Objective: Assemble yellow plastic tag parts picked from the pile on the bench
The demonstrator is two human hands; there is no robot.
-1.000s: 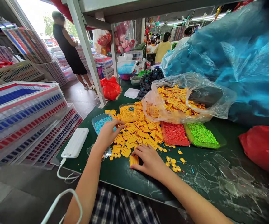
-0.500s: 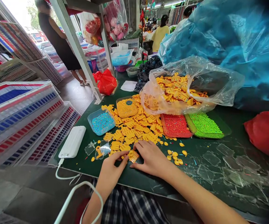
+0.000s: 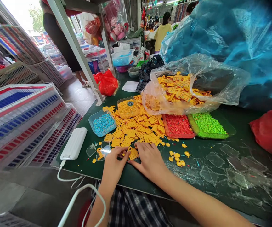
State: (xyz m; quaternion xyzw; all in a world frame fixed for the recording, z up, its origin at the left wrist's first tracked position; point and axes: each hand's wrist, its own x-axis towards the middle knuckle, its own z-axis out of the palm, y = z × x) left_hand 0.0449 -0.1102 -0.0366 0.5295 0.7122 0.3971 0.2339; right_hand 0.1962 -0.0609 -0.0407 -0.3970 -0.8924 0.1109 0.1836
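Observation:
Near the front edge of the dark green table, a small yellow plastic piece (image 3: 133, 154) lies between my two hands. My left hand (image 3: 116, 160) pinches its left end with thumb and fingertips. From the right, my right hand (image 3: 149, 159) curves round the same piece, fingers at its far side and thumb at its near side. Just beyond the fingers spreads a heap of similar yellow pieces (image 3: 136, 129). Trays of blue beads (image 3: 103, 124), yellow beads (image 3: 127, 108), red beads (image 3: 178, 126) and green beads (image 3: 208, 125) stand around the heap.
A white power bank (image 3: 74, 143) with a cable lies at the left. Small yellow discs (image 3: 177, 156) and clear plastic scraps (image 3: 237, 170) are scattered on the right. Behind stand an open bag of yellow pieces (image 3: 178, 90) and a big blue bag (image 3: 225, 47). A person (image 3: 60, 37) stands beyond the shelf post.
Both hands have shifted slightly, with the yellow piece moving a little away from the table's front edge. The standing person at the left has moved slightly right.

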